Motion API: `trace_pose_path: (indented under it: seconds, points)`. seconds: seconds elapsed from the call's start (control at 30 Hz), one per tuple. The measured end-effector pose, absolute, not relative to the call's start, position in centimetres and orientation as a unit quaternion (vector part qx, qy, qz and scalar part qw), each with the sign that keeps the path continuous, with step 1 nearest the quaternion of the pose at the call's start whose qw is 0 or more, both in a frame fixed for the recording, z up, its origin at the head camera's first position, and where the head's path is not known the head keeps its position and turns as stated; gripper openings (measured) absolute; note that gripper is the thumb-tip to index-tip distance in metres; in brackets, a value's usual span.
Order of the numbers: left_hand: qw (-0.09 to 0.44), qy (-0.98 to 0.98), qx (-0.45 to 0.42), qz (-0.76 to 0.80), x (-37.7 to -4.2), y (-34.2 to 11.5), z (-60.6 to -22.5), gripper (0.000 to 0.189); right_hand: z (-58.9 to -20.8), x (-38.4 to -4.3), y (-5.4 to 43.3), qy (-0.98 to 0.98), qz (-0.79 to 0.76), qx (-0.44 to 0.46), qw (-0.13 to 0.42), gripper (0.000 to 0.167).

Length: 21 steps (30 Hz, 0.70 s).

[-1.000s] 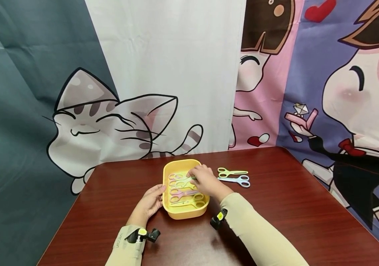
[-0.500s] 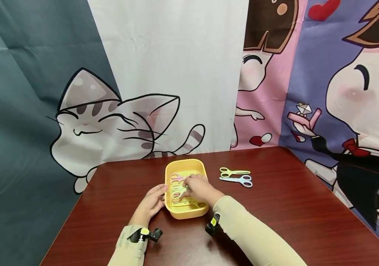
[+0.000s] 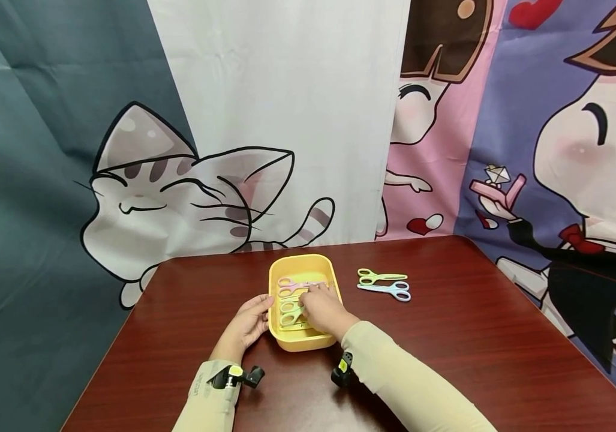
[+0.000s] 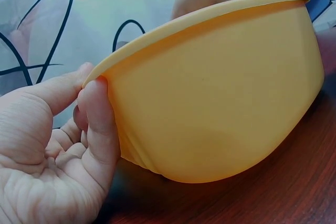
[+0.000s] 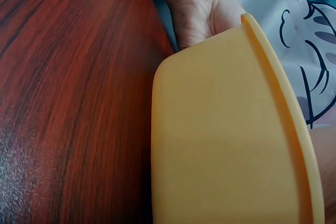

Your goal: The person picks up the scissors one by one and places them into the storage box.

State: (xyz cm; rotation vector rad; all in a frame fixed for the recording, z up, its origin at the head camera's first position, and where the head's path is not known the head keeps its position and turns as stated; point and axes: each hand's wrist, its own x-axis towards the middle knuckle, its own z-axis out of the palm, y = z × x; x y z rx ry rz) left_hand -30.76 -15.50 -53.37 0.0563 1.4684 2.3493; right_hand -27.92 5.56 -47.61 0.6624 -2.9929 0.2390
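My left hand (image 3: 248, 324) pinches the left rim of a yellow plastic tray (image 3: 275, 258); in the left wrist view its thumb and fingers (image 4: 98, 111) close on the lip. Inside the tray, my right hand (image 3: 325, 311) holds a pair of light green scissors (image 3: 290, 313), handles pointing left, its fingertips mostly hidden. Beyond it lie pink scissors (image 3: 286, 287). More yellow scissors (image 3: 297, 327) are partly covered beneath. In the right wrist view the tray wall (image 5: 220, 129) hides the right hand's fingers.
On the table (image 3: 437, 336), right of the tray, lie green scissors (image 3: 380, 276) and light blue scissors (image 3: 394, 290), side by side. A printed cartoon curtain (image 3: 297, 120) hangs behind the table's back edge.
Inside the tray, my right hand has moved toward the near end, bringing the green scissors with it over the other pairs. My left hand keeps its hold on the rim.
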Motion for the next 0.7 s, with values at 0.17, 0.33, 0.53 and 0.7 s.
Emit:
trace_pose_path:
  seconds: [0.17, 0.33, 0.53, 0.7]
  points:
    - [0.180, 0.522, 0.014, 0.834, -30.76, -15.48, -53.34, 0.006, -47.84, -27.96, 5.44, -0.971, 0.057, 0.229, 0.038, 0.013]
    - [0.184, 0.520, 0.020, 0.834, -30.63, -15.42, -53.43, 0.008, -48.17, -28.14, 5.50, -0.967, 0.023, 0.253, 0.035, 0.009]
    - [0.188, 0.515, 0.023, 0.836, -30.62, -15.48, -53.47, 0.009, -48.25, -28.10, 5.46, -0.965, 0.013, 0.257, 0.037, 0.006]
    - [0.185, 0.520, 0.023, 0.834, -30.65, -15.43, -53.24, 0.010, -48.09, -28.11, 5.45, -0.965, 0.008, 0.257, 0.042, 0.006]
